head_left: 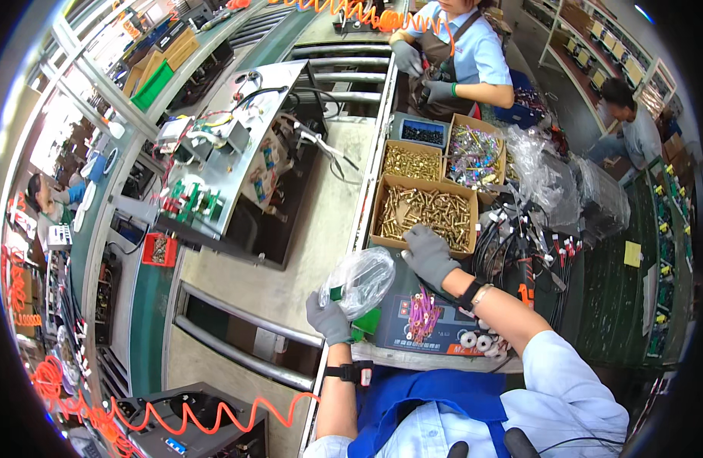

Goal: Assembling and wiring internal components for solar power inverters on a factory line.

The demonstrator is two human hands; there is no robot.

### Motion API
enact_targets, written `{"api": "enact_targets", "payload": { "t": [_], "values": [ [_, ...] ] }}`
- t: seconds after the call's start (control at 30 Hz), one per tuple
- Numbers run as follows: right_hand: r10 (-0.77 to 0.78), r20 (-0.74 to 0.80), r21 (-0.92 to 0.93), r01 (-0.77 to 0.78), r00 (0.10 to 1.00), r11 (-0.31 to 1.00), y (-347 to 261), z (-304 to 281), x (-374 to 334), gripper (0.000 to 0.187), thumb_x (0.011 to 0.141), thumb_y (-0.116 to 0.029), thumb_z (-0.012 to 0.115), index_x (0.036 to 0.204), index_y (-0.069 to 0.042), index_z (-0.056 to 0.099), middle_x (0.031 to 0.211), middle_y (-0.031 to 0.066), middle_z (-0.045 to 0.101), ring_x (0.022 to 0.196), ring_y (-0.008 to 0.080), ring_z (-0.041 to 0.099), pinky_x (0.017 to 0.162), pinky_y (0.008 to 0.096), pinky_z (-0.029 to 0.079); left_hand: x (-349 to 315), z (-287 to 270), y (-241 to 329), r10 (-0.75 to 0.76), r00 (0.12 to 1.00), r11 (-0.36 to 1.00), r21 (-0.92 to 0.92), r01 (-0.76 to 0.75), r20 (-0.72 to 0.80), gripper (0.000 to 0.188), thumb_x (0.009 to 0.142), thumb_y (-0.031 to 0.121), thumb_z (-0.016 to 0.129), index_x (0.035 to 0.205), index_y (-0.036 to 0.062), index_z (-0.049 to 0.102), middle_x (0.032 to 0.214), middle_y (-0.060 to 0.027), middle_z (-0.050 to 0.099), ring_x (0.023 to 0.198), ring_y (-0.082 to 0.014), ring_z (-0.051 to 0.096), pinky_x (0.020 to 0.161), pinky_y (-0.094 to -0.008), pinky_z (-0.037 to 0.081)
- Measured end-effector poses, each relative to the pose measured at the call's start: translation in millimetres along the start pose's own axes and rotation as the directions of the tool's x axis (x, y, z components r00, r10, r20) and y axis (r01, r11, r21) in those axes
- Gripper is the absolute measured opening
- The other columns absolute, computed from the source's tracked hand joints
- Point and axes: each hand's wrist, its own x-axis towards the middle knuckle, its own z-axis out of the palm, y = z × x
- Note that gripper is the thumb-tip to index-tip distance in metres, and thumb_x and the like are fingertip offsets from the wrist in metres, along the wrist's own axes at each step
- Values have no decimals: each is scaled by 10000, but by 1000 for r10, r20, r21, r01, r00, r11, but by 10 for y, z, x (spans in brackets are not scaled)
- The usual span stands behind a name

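Observation:
My left hand [328, 317], in a grey glove, is closed on the lower left of a clear plastic bag [357, 278]. Some green shows in or through the bag; I cannot make out what it is. My right hand [430, 258], also gloved in grey, lies over the near edge of a cardboard box [377, 217] full of brass-coloured bolts [428, 210]. Its fingers curl down at the bolts, and their tips are hidden. Below that hand, a bundle of purple wires with ring ends [422, 317] lies on a dark blue printed panel [393, 324].
Beyond are boxes of smaller brass parts [412, 162] and glittery wrapped pieces [474, 153]. Black cables [496, 248] and an orange-handled tool [526, 282] lie right. An opened metal appliance [267, 164] stands on the roller conveyor [248, 336]. A co-worker [474, 57] works across.

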Motion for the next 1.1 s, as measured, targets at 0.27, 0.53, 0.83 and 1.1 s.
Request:
{"api": "enact_targets", "payload": {
  "t": [0.27,0.53,0.83,1.1],
  "values": [
    [-2,341,-97,38,940,995,59,4,371,251,867,-287,583,923,-77,708,993,120,645,911,318,667,730,460,544,-6,171,-45,-84,996,996,-12,84,30,287,717,-54,524,965,-8,661,885,-136,678,799,-258,646,777,-325,500],
    [-16,322,-49,33,947,998,101,-46,358,251,862,-323,590,884,-101,704,951,97,631,884,296,649,723,443,526,48,420,341,-193,852,689,685,-236,487,217,805,180,597,989,70,626,1016,-169,617,875,-357,655,750,-435,528],
    [-34,269,11,32,963,999,207,-115,357,260,835,-349,618,842,-100,693,886,97,624,832,304,639,709,437,499,-195,686,608,-307,549,530,619,-580,777,404,862,196,599,1255,215,506,1204,-147,558,979,-326,659,734,-452,535],
    [-62,247,-52,77,967,996,198,27,369,280,814,-369,621,822,-99,696,859,109,626,820,319,632,702,446,492,-180,1003,357,-65,537,505,492,-709,841,346,881,279,588,1224,243,564,1194,-150,552,1025,-340,618,831,-434,503]
  ]
}}
